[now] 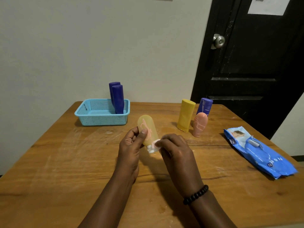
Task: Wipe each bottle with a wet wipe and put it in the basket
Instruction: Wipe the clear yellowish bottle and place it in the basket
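Bottle handling looks easy here: the translucent yellow soft-plastic bottle with pink scribbles (146,129) seems light and somewhat squeezable, probably slick once wet, so a hold round the middle of its body suits it, leaving the cap end free. It is held off the wooden table (65,162), tilted, cap toward the person. The left hand (130,145) curls round its body, thumb pressed on the front. The right hand (174,150), just beside the left, pinches a small white wet wipe (154,145) against the bottle's white cap end. Beyond the left hand sits the light blue perforated plastic basket (92,119) holding two dark blue bottles (117,99). Beyond the right hand stand an opaque yellow bottle (185,116), a purple bottle (204,106) and a small pink bottle (199,124).
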A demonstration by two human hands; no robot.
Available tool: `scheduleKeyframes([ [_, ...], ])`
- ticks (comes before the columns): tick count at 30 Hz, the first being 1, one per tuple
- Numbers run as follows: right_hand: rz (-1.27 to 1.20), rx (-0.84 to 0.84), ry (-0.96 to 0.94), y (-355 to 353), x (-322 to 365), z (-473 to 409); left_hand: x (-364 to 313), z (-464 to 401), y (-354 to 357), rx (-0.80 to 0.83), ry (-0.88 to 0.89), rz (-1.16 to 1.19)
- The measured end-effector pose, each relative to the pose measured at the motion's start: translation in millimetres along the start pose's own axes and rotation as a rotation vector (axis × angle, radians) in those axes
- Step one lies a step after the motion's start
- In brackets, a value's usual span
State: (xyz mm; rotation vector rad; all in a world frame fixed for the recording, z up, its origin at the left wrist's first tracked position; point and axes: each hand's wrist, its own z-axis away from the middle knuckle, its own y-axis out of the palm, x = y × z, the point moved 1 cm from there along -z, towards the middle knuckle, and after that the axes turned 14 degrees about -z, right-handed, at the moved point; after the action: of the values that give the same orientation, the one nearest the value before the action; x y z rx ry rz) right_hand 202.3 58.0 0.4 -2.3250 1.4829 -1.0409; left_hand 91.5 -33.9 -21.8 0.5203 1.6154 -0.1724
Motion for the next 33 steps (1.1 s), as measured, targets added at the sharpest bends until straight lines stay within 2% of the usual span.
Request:
scheduleKeyframes([
  [8,-0.114,-0.140,0.055,-10,11,-47,0,1,2,0.081,0.028,-0.097],
  [12,-0.205,-0.122,0.113,-9,9,-53,-1,1,2,0.103,0.031,-0.021],
  [19,-0.415,-0.095,0.242,-8,6,-10,-2,-2,-1,0.047,-0.002,0.078],
  [23,-0.242,-0.073,0.154,-5,8,-18,-3,-1,-3,0.048,0.002,0.046],
  [28,-0.085,-0.145,0.041,-4,9,-50,-5,4,-1,0.083,0.061,-0.110],
  [33,0.016,-0.109,0.022,3,3,-66,-7,6,2,0.069,0.150,-0.222],
])
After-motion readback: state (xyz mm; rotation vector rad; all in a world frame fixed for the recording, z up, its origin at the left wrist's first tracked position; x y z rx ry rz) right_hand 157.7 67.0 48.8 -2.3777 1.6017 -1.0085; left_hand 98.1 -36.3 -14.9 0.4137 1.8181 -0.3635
